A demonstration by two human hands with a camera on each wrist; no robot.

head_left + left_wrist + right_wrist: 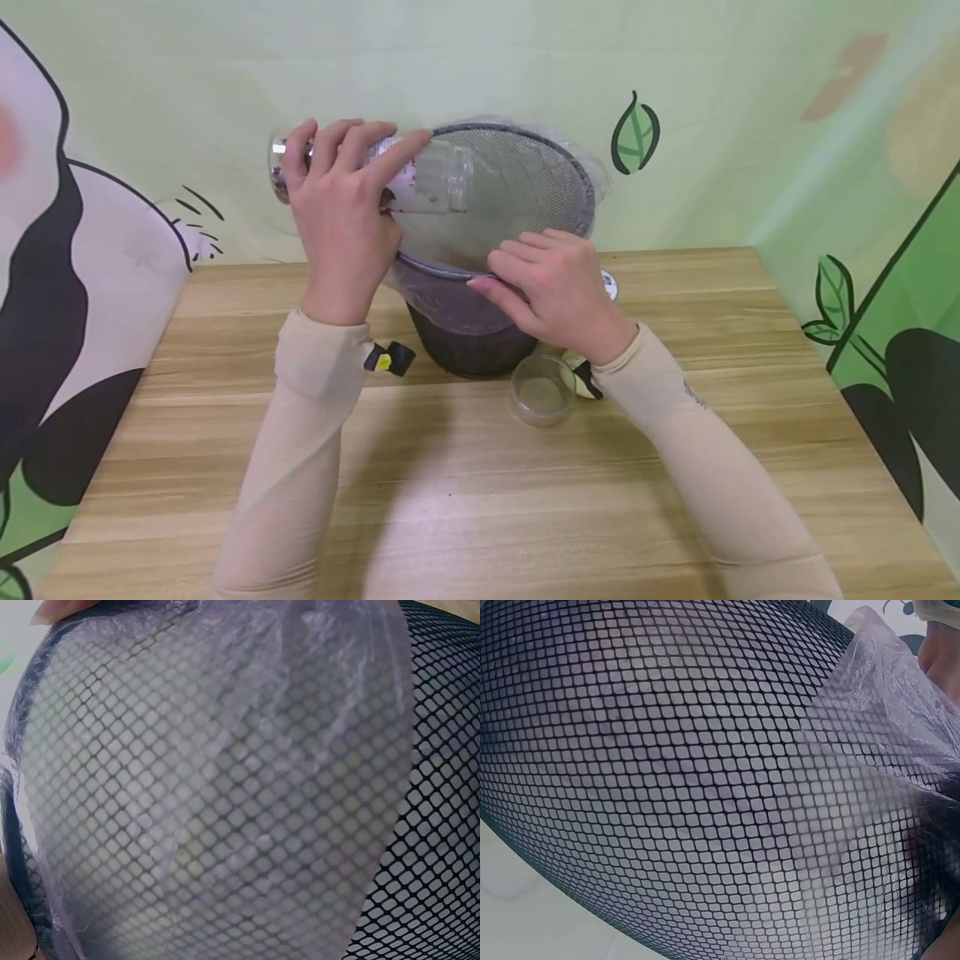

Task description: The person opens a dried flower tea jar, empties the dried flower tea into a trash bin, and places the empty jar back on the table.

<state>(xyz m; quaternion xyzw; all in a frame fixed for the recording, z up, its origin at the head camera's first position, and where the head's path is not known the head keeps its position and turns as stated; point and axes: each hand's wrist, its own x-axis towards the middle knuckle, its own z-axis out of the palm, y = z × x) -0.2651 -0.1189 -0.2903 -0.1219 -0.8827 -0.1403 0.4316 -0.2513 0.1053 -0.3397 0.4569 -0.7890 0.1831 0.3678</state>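
Taking the bin's round opening in the head view as the dial, the left hand (341, 204) comes in at 9 o'clock, its fingers wrapped over a clear jar (431, 179), with the thumb mostly hidden; the jar lies on its side in that grip, above the bin's rim, its threaded, uncovered mouth pointing to 3 o'clock over the opening; a printed label (406, 171) shows between the fingers, and a shiny silver end (277, 162) sticks out towards 9 o'clock; the right hand (551, 287) is at 5 o'clock, its fingers curled over the rim of the dark mesh bin (472, 354) and its thumb along the outer side, so both hands are closed round something; a translucent plastic bag (450, 304) lines the bin and folds down over its rim; the bin stands on the wood-grained desk (450, 517), and near its base, between 5 and 6 o'clock, sits a shallow clear round piece (543, 392), whether dish or lid I cannot tell; a round white spot (609, 286) peeks out at 4 o'clock, partly hidden by the right hand; beige sleeves (288, 492) reach to both wrists; a pale green backdrop (712, 125) rises behind, with a leaf drawing (636, 137) at 2 o'clock; the left and right wrist views are mostly filled with mesh and crinkled bag.
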